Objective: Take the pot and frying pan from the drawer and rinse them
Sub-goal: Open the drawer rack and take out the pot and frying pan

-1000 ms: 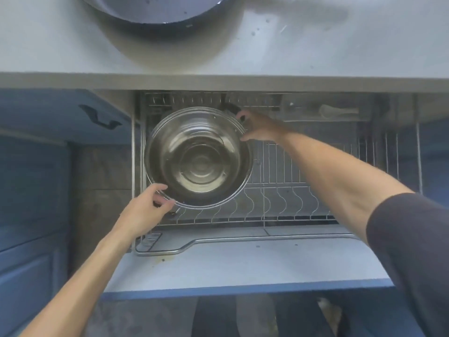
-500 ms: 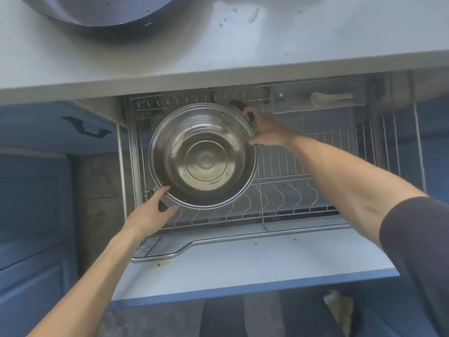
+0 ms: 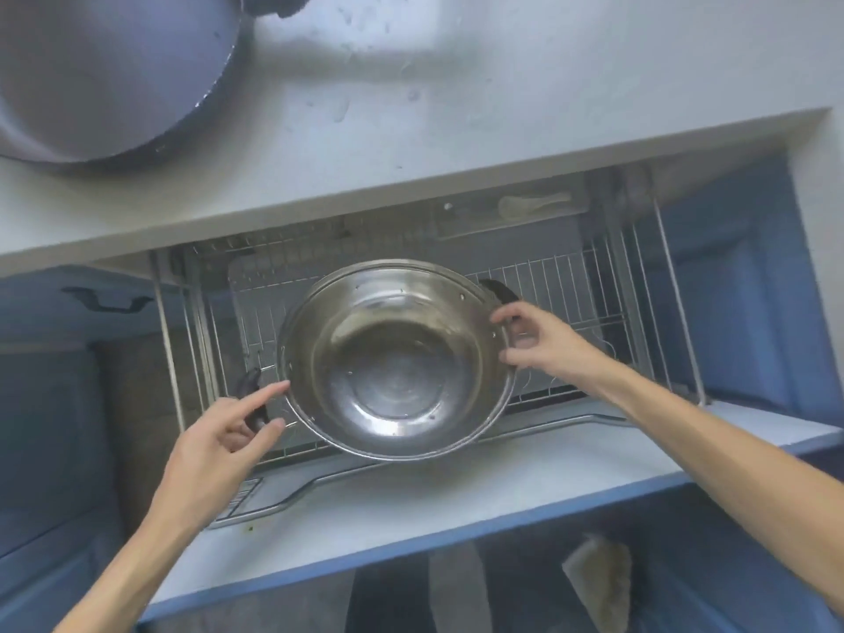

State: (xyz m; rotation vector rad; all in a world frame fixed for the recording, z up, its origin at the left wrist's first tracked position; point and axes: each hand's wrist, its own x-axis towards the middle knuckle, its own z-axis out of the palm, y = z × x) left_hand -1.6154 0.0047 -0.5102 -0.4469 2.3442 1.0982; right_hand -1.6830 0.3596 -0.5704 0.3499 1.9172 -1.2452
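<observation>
View from the head camera, looking down into an open drawer (image 3: 456,509) below a worktop (image 3: 502,107). One steel pot (image 3: 397,358), mouth up and empty, sits above the wire rack (image 3: 571,290) inside the drawer, tilted slightly toward the viewer. It has two dark side handles. The right hand (image 3: 543,340) is curled around the right handle (image 3: 498,290), thumb and fingers closed on it. The left hand (image 3: 214,454) is at the left handle (image 3: 251,395) with the forefinger stretched out to touch the rim and the thumb just under it; whether the remaining fingers grip the handle cannot be told.

Step in hand, as judged: the first item is being lifted out of the drawer; rinsing has not begun. The next move calls for a firm hold on both handles, then a level lift up and past the worktop edge, which overhangs the back of the drawer, toward a sink that is not in view.

Count: one pot, two hands, one drawer, one rack. A large dark round vessel (image 3: 105,70) rests on the worktop at upper left; it may be the frying pan, but only part shows. One pale spoon-like utensil (image 3: 530,205) lies in a tray at the drawer's back.
</observation>
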